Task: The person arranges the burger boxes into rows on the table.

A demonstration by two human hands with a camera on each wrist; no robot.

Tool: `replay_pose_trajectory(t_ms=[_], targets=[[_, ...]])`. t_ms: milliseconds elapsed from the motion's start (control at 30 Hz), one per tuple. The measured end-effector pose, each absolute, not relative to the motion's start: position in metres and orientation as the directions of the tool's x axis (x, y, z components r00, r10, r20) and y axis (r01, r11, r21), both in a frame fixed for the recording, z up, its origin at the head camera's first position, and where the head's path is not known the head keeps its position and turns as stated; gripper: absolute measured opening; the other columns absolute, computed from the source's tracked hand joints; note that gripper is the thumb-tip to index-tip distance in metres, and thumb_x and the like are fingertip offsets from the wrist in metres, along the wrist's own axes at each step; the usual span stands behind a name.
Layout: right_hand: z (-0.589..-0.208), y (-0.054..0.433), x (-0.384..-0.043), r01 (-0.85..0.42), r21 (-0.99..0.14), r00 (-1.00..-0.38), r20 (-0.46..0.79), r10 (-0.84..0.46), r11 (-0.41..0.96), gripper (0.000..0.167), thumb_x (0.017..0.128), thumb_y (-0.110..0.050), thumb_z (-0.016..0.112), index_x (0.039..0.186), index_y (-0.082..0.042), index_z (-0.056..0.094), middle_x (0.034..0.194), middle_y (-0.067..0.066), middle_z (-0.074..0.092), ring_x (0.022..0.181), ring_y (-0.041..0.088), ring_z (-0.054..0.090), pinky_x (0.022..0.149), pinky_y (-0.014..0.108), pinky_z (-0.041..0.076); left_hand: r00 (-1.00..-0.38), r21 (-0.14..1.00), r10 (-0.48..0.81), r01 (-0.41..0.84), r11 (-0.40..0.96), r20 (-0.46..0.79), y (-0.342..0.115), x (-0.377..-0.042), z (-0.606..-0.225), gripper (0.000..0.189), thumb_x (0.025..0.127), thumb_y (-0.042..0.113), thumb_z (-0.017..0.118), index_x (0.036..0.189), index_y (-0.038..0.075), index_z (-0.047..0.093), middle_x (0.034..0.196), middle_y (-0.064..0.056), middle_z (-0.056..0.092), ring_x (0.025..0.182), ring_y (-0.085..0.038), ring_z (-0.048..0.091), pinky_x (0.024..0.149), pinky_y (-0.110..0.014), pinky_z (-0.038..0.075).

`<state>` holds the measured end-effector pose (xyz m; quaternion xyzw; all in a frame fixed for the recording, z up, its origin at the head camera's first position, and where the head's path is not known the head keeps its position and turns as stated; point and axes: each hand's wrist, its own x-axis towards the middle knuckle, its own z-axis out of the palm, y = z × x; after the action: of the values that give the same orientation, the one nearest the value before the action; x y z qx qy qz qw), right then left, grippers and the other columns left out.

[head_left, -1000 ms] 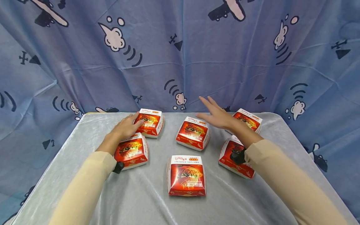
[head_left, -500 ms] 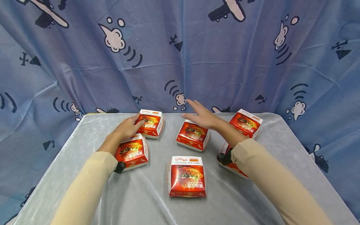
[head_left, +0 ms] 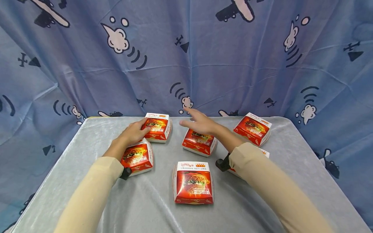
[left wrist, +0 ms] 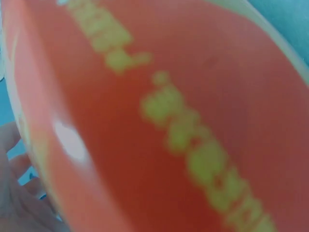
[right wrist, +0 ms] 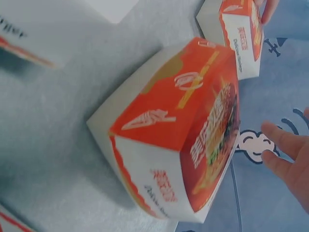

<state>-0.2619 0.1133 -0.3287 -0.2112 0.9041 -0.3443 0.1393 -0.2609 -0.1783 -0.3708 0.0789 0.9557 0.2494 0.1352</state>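
In the head view, my left hand [head_left: 131, 133] is at the far-left red burger box [head_left: 157, 129], its thumb on the near side and fingertips at the left edge. Directly below that wrist lies another burger box [head_left: 139, 158], whose red surface fills the left wrist view. My right hand [head_left: 201, 122] hovers above the far side of the middle burger box [head_left: 199, 142], fingers spread, nothing in it. In the right wrist view its fingers [right wrist: 285, 150] stand apart from that box. The underside of my left hand's grip is hidden.
A burger box [head_left: 193, 183] sits at the front middle. Another burger box [head_left: 253, 128] stands at the back right, and one more [head_left: 236, 173] is mostly covered by my right sleeve. Grey cloth covers the table [head_left: 151, 200]. A patterned blue curtain [head_left: 163, 58] hangs behind.
My right hand has moved left and slightly down, from right of the middle box to over it. My left hand and the far-left box have shifted slightly right.
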Motion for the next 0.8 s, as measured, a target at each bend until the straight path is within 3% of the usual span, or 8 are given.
replay_pose_trajectory(t_ms=[500, 800], targets=[[-0.335, 0.091, -0.263, -0.308, -0.677, -0.854, -0.114, -0.508, 0.669, 0.072, 0.100, -0.035, 0.055, 0.158, -0.009, 0.023, 0.163, 0.013, 0.022, 0.135, 0.038, 0.045, 0.111, 0.050, 0.037, -0.951, 0.507, 0.239, 0.110, 0.855, -0.195, -0.167, -0.263, -0.372, 0.067, 0.103, 0.035, 0.048, 0.159, 0.009, 0.022, 0.156, -0.023, 0.034, 0.136, -0.038, 0.039, 0.113, -0.055, 0.030], [-0.345, 0.083, -0.264, -0.326, -0.675, -0.841, -0.113, -0.529, 0.662, 0.072, 0.098, -0.027, 0.060, 0.157, -0.005, 0.025, 0.161, 0.015, 0.026, 0.135, 0.040, 0.045, 0.110, 0.047, 0.039, -0.943, 0.504, 0.280, 0.158, 0.849, -0.177, -0.161, -0.262, -0.373, 0.066, 0.103, 0.033, 0.050, 0.158, 0.006, 0.024, 0.155, -0.024, 0.035, 0.139, -0.038, 0.037, 0.113, -0.054, 0.029]])
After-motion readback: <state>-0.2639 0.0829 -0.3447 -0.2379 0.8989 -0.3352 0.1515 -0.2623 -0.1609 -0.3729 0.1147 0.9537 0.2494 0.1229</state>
